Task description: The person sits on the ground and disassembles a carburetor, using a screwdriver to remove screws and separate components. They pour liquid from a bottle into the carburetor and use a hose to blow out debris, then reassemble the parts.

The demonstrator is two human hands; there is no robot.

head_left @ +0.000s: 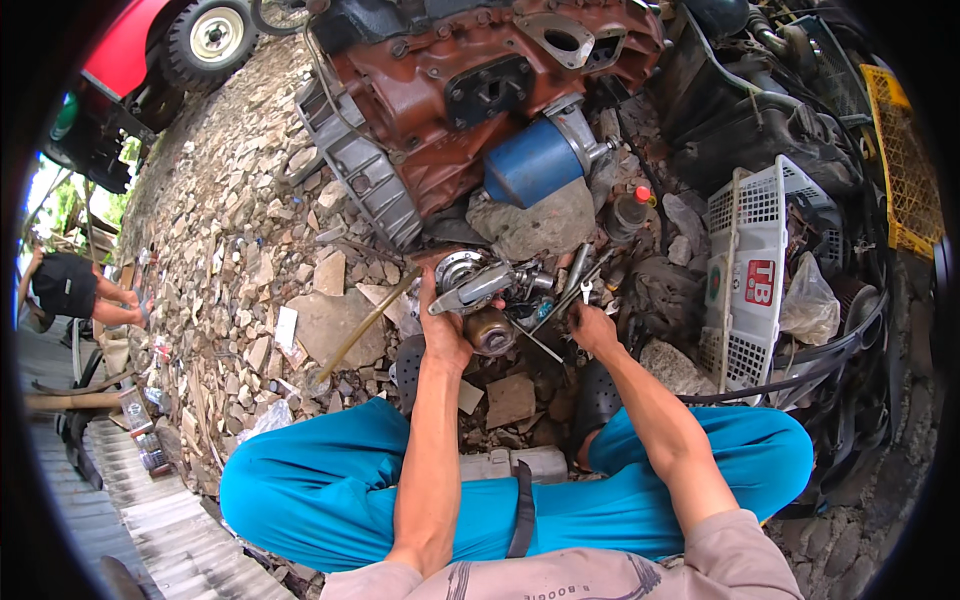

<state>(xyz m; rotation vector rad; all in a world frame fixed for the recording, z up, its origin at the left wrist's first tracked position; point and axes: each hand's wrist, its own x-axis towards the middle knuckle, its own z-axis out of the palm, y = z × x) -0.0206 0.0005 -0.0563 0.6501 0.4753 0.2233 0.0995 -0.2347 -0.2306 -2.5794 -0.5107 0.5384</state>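
Note:
My left hand (442,328) is wrapped around the side of a metal engine part (476,290) with a round flange, a silver arm-like housing and several small fittings. A brownish metal cylinder (490,332) shows at its lower end. To its right, my right hand (593,328) has its fingers closed around a small spanner (586,289), whose bright open end points up. Beside that hand lie a metal tube (578,265) and thin rods crossing the stones. The fingers behind the engine part are mostly hidden.
Ahead stands a large red-brown engine block (430,90) with a blue filter canister (530,165). A red-capped bottle (632,208) and a white plastic basket (745,280) are at the right. Rubble (250,250) covers the ground. Another person (75,285) is at the far left.

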